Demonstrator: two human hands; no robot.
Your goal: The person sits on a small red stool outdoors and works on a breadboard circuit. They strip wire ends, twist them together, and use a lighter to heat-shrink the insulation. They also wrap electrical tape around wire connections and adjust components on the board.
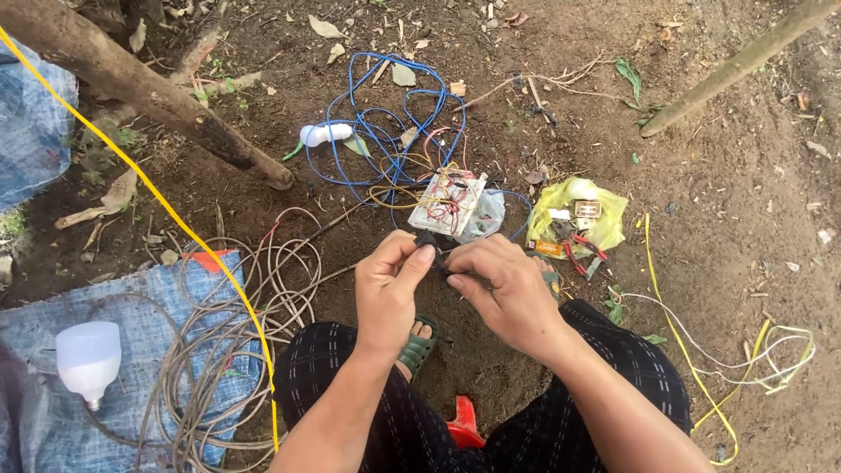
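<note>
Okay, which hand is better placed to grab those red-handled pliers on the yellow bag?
Probably the right hand: the pliers on the yellow bag lie just beyond it, while the left hand would have to cross over.

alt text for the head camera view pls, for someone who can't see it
Seen from above, a squatting person's left hand and right hand pinch a small dark part together over bare soil. Just beyond lie a white wired board, tangled blue wire and a yellow bag. A white bulb and coiled grey cable rest on a blue sack at left.
</note>
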